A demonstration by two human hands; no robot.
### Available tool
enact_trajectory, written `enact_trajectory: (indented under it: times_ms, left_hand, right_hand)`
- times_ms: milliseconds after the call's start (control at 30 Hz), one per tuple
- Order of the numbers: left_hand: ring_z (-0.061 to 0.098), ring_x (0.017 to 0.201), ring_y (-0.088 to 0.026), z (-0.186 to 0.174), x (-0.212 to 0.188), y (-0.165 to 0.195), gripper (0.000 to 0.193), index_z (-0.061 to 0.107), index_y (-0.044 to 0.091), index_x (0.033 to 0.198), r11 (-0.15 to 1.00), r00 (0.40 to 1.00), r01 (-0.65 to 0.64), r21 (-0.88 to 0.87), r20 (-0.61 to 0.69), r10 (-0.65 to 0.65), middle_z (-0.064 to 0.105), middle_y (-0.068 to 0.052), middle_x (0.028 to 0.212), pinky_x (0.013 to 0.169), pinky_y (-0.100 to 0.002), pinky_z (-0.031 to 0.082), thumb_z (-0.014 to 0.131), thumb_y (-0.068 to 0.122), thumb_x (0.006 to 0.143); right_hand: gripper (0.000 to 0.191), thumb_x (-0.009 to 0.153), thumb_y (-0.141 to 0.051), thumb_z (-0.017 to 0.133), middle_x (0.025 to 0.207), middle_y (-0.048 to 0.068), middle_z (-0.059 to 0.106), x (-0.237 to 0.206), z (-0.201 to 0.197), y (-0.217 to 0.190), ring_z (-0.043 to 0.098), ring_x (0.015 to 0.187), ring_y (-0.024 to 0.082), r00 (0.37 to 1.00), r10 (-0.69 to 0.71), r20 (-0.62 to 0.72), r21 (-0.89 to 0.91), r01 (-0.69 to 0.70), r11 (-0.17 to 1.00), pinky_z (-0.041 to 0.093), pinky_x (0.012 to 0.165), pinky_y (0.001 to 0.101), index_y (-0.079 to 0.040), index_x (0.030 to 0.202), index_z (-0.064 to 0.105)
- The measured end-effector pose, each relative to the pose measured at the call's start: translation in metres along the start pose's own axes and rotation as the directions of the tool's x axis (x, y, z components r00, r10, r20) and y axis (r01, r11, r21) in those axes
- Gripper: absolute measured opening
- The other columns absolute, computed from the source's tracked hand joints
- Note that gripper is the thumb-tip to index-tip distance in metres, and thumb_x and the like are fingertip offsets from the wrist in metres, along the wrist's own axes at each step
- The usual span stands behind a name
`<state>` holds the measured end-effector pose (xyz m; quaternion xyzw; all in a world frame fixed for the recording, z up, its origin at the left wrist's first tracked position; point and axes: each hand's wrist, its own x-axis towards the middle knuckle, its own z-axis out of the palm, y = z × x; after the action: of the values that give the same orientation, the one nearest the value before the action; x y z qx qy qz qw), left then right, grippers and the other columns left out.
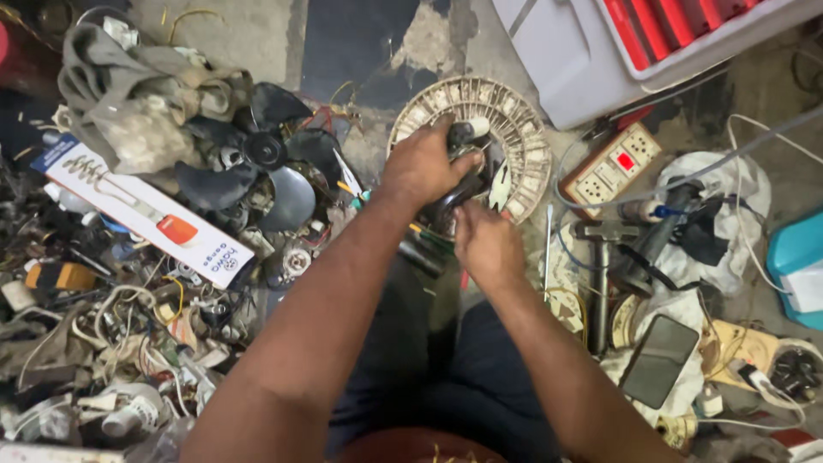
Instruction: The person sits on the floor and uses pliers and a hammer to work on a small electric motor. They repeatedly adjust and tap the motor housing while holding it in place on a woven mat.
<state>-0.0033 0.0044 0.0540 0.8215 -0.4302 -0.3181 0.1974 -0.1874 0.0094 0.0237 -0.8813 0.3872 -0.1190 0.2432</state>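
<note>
Gripping one black motor, two hands, left hand, right hand, one round grille

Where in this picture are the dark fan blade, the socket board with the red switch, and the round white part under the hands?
dark fan blade (257, 167): head view, near its hub.
socket board (610, 163): head view, its top face.
round white part (523, 141): head view, its slotted right rim.

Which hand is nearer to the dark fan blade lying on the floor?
Left. The left hand grips the round motor part just right of the fan blade; the right hand sits farther right and lower.
</note>
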Motion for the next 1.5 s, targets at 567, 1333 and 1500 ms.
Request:
enact_trajectory:
  times_ms: [567,1333,1500]
  left_hand:
    - [0.061,0.121,-0.043,0.001,-0.005,-0.004,0.083,0.045,0.013,0.15,0.996,0.996,-0.084,0.014,-0.002,0.084,0.061,-0.026,0.133,0.102,-0.05,0.049,0.072,0.057,0.085]
    - [0.072,0.103,-0.033,-0.003,-0.016,0.02,0.065,0.075,0.006,0.106,0.977,0.968,0.208,0.041,-0.155,-0.2,0.074,-0.019,0.109,0.092,-0.043,0.056,0.084,0.057,0.066]
    - [0.072,0.101,-0.035,-0.001,-0.015,0.017,0.063,0.076,0.006,0.101,0.98,0.968,0.19,0.052,-0.175,-0.179,0.074,-0.02,0.105,0.092,-0.044,0.056,0.084,0.059,0.068]
  right_hand:
    - [0.031,0.099,-0.033,0.059,0.07,0.008,0.071,0.006,0.018,0.043,0.066,0.057,0.02,0.646,0.391,0.655,0.568,-0.763,0.308,0.057,0.055,0.0347,-0.006,0.092,0.071]
    - [0.021,0.097,-0.022,0.063,0.077,0.018,0.071,-0.016,0.029,0.009,0.069,0.07,0.038,0.986,0.145,-0.082,0.283,-0.116,0.952,0.054,0.065,0.0474,-0.004,0.092,0.074]
    - [0.022,0.1,-0.023,0.061,0.077,0.02,0.069,-0.012,0.032,0.004,0.069,0.074,0.041,0.96,0.272,0.071,0.131,-0.28,0.951,0.054,0.071,0.0508,-0.006,0.092,0.071]
